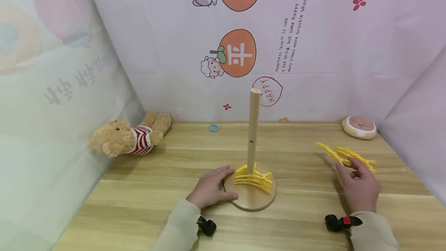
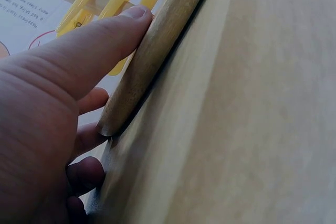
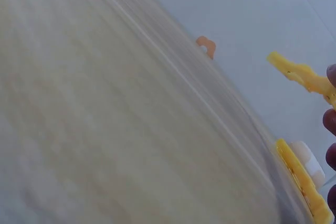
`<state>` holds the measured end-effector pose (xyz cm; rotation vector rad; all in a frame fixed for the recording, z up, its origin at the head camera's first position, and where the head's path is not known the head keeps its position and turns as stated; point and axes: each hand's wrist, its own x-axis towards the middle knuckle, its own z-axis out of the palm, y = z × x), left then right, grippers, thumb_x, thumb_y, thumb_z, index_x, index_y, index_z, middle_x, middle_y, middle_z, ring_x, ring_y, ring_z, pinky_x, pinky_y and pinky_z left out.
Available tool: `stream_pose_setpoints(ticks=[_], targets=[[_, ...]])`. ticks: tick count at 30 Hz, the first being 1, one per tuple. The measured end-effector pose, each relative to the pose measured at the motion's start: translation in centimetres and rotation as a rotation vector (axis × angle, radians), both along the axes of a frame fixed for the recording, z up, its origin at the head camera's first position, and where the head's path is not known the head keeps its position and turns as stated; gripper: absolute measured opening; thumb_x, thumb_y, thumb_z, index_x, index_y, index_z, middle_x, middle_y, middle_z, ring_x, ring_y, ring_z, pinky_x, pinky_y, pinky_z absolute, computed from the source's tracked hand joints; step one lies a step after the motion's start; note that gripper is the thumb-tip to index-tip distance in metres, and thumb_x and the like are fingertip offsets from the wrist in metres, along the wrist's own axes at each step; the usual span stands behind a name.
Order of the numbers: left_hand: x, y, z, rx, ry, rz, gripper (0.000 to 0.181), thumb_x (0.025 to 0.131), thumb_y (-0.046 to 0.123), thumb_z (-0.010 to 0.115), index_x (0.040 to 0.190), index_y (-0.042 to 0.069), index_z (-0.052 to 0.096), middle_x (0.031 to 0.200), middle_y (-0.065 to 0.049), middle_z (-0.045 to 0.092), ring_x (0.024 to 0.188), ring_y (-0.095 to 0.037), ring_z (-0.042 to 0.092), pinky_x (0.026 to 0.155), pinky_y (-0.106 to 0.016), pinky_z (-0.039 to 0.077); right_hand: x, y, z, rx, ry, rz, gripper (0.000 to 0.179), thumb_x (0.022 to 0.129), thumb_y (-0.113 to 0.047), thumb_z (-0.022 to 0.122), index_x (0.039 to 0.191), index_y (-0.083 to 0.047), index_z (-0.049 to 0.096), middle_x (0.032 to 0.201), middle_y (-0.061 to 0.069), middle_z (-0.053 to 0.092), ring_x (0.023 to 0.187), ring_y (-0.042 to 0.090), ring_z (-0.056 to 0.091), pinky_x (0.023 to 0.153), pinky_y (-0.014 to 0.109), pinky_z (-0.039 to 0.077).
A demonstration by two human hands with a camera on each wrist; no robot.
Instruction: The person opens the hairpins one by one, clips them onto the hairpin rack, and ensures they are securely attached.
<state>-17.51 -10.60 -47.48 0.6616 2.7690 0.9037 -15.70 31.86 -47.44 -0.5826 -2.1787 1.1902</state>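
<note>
A round wooden base point(image 1: 249, 203) carries an upright wooden post point(image 1: 253, 127). Several curved yellow plastic pieces point(image 1: 256, 182) are stacked around the foot of the post. My left hand point(image 1: 210, 189) holds the base by its left rim; in the left wrist view the thumb point(image 2: 118, 30) lies on the rim beside the yellow pieces. Off to the right, my right hand point(image 1: 361, 189) pinches a yellow plastic piece point(image 1: 327, 150) between thumb and fingers, tilted above the table. Another yellow piece point(image 3: 302, 182) lies on the table just beyond those fingers.
A teddy bear in a striped shirt point(image 1: 141, 140) lies at the back left. A small blue ring point(image 1: 214, 128) is near the back edge of the wooden table point(image 1: 156, 204). At the back right sits a rounded white-and-brown object point(image 1: 359, 127). Printed cloth walls point(image 1: 167, 49) enclose the table.
</note>
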Motion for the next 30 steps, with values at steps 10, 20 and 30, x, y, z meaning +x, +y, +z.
stream_pose_setpoints(ticks=[10, 20, 30], targets=[[0.2, 0.1, 0.2, 0.004, -0.016, 0.007, 0.087, 0.079, 0.064, 0.076, 0.151, 0.024, 0.047, 0.159, 0.002, 0.038, 0.145, -0.03, 0.035, 0.117, -0.06, 0.023, -0.6, -1.6, 0.1, 0.252, 0.03, 0.261, 0.038, 0.099, -0.025, 0.065, 0.131, -0.004, 0.065, 0.113, 0.014, 0.068, 0.078, -0.009, 0.046, 0.062, 0.013, 0.039], [-0.3, 0.1, 0.6, -0.014, 0.007, -0.002, 0.086, 0.08, 0.065, 0.074, 0.151, 0.025, 0.047, 0.16, 0.001, 0.038, 0.145, -0.031, 0.035, 0.116, -0.061, 0.023, -0.9, -4.2, 2.4, 0.289, 0.057, 0.451, 0.036, 0.101, -0.027, 0.063, 0.131, -0.007, 0.064, 0.086, 0.007, 0.058, 0.065, 0.009, 0.048, 0.051, 0.021, 0.04], [0.0, 0.1, 0.3, -0.007, -0.011, 0.014, 0.086, 0.079, 0.065, 0.075, 0.151, 0.026, 0.047, 0.159, 0.002, 0.038, 0.146, -0.028, 0.035, 0.117, -0.059, 0.024, 0.8, -7.0, 7.5, 0.144, 0.186, 0.525, 0.028, 0.097, -0.017, 0.068, 0.124, -0.008, 0.068, 0.073, 0.002, 0.053, 0.057, 0.012, 0.043, 0.044, 0.027, 0.035]])
